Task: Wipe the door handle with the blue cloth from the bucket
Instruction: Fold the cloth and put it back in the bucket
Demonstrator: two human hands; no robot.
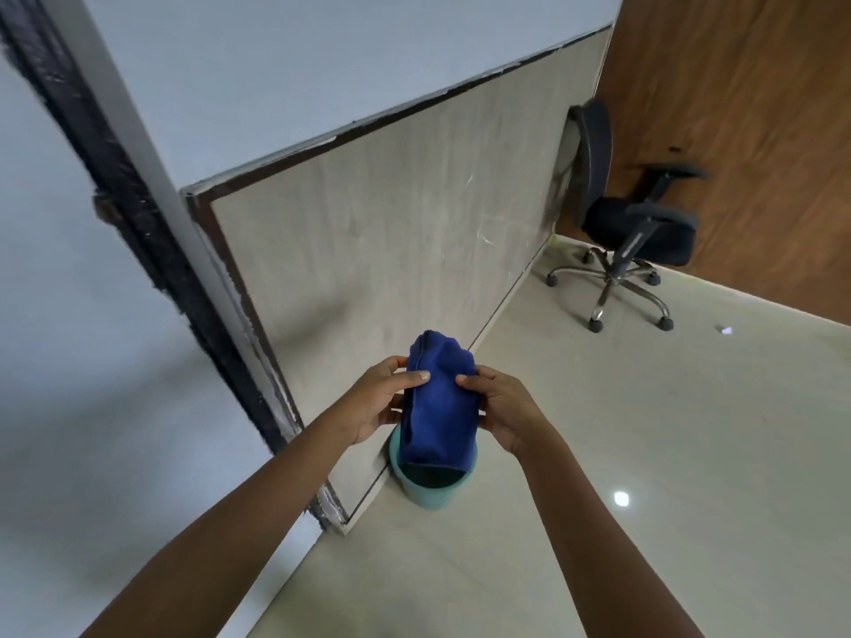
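Note:
A folded blue cloth (437, 402) hangs between both hands, just above a teal bucket (428, 492) that stands on the floor against the open door. My left hand (382, 398) grips the cloth's left side with the thumb on top. My right hand (499, 407) pinches its right side. The pale wood-grain door (391, 232) stretches away behind the cloth. No door handle shows in this view.
A black office chair (631, 223) on castors stands at the far right by a brown wood-panel wall (746, 131). A dark-edged door frame (138, 214) runs down the left. The glossy cream floor (621, 453) spreads to the right.

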